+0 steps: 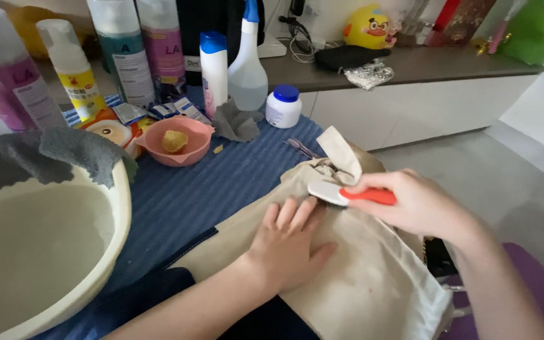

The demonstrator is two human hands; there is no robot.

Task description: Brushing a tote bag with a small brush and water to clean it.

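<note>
Brush work: my right hand [420, 204] holds the white, red-handled plastic brush [347, 194]; I'd keep my left hand [288, 242] flat, pinning the beige cloth bag [360, 283] taut

head camera looks down, close over the blue mat [221, 182].

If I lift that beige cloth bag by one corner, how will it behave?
The beige cloth bag would probably flop and sag, since it already creases and folds. It looks light for its size. The left hand lies flat on it, so it may slide on the blue mat when brushed.
</note>
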